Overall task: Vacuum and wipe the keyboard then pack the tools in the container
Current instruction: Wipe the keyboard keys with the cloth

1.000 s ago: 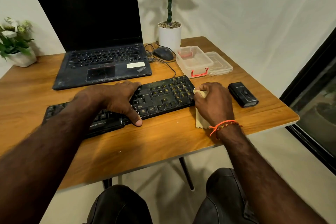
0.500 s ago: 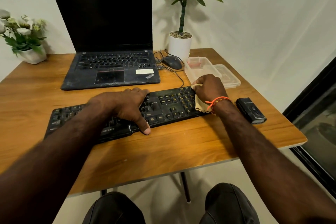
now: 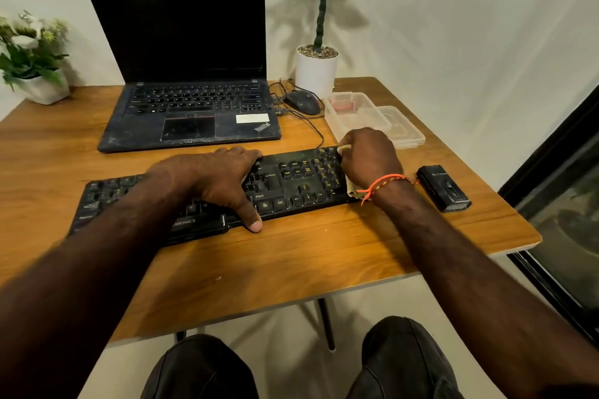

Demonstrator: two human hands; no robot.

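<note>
The long black plastic keyboard (image 3: 291,185) lies on the wood-grain table (image 3: 291,256), its length running left to right, right end tilted slightly away. The left hand (image 3: 214,178) rests flat on its middle, fingers relaxed. The right hand (image 3: 369,159) grips a beige cloth (image 3: 351,191) against the right-end keys.

Left hand (image 3: 214,176) lies flat, fingers spread, thumb forward; right hand (image 3: 369,157) seems curled, both forearms outstretched.

Right hand (image 3: 369,157) presses cloth (image 3: 351,191) on keyboard (image 3: 291,181); left hand (image 3: 214,178) steadies it.
</note>
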